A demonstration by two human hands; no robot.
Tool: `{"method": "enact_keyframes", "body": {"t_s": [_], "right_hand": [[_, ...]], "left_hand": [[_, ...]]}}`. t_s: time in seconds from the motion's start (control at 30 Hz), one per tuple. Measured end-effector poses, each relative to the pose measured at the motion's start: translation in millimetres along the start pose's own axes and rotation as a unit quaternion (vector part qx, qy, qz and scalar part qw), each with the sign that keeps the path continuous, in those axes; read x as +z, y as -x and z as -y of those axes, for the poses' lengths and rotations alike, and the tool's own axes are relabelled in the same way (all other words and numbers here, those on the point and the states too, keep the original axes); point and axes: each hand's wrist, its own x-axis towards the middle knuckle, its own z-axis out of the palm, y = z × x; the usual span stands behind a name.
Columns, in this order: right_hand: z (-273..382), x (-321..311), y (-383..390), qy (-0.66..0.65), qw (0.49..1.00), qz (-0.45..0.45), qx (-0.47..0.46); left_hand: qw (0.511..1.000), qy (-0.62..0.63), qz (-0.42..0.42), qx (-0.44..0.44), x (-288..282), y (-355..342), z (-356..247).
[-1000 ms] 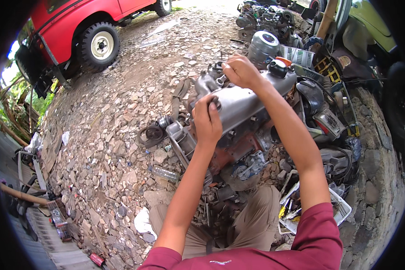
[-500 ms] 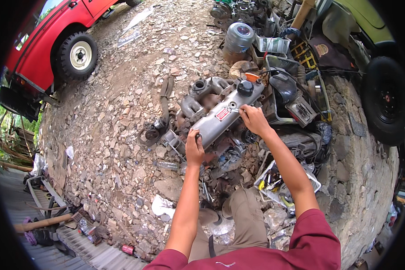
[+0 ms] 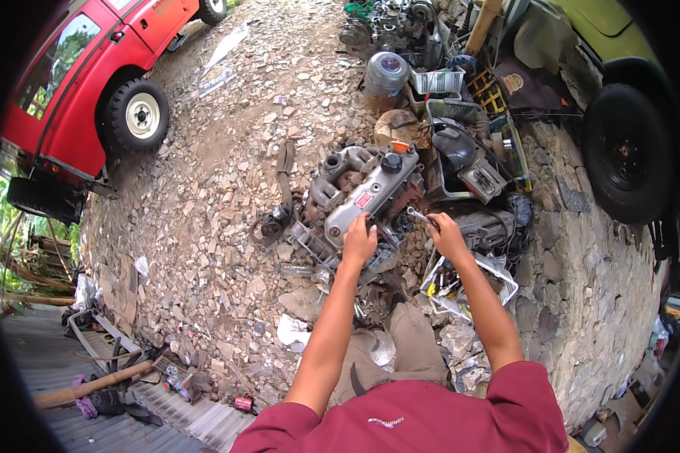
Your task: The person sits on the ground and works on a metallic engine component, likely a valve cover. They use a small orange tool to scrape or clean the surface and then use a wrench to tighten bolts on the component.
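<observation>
Gripping partly hidden wrench (image 3: 418, 216), right hand (image 3: 449, 235)

Stony ground (image 3: 204, 249): engine (image 3: 363, 198), clear plastic bottle (image 3: 295, 269), white tool basket (image 3: 512, 285).

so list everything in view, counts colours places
engine: one, grey, centre
cap: one, black, engine's far end
wrench: one, silver, right of engine
jug: one, clear, beyond engine
baskets: at least two, white, beside jug and lower right of engine
engine parts: many, mostly grey, top centre
red vehicle: one, red, upper left
green vehicle: one, green, upper right
stone wall: one, grey, right
rubble: countless, brown-grey, left and centre
bottle: one, clear, near-left of engine
can: one, red, lower left
trousers: one pair, tan, bottom centre
shirt: one, maroon, bottom
left fingers: one set, bare, at engine's near end
right fingers: one set, bare, on wrench
</observation>
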Motion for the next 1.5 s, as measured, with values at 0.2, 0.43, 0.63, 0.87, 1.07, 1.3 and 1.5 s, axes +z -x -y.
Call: {"method": "enact_keyframes", "body": {"t_s": [0.2, 0.43, 0.63, 0.87, 1.07, 1.3, 1.5], "right_hand": [[-27.8, -28.4, -7.6, 0.014, 1.000, -0.019, 0.017], [-127.1, -24.3, -79.6, 0.064, 0.997, 0.034, 0.008], [-200.7, -6.3, -170.7, 0.125, 0.988, 0.092, -0.008], [-265.3, 18.1, -267.6, 0.118, 0.985, 0.113, -0.062], [-268.5, 33.5, -326.2, 0.119, 0.961, 0.155, -0.195], [-266.5, 24.1, -355.6, 0.085, 0.938, 0.197, -0.272], [-274.8, 12.0, -365.1, 0.109, 0.939, 0.193, -0.262]], "left_hand": [[0.998, -0.058, 0.023, 0.015, 20.4, -20.3, -35.0], [0.995, -0.095, 0.004, -0.006, 59.6, -89.1, -30.8], [0.993, -0.101, -0.062, 0.003, 114.9, -191.0, -27.2], [0.964, -0.245, -0.091, 0.040, 187.2, -269.8, -8.3], [0.951, -0.293, -0.100, 0.002, 207.6, -307.7, 4.3], [0.943, -0.320, -0.089, 0.014, 197.9, -328.2, 0.1], [0.962, -0.258, -0.085, 0.036, 195.8, -327.5, -1.0]]}}
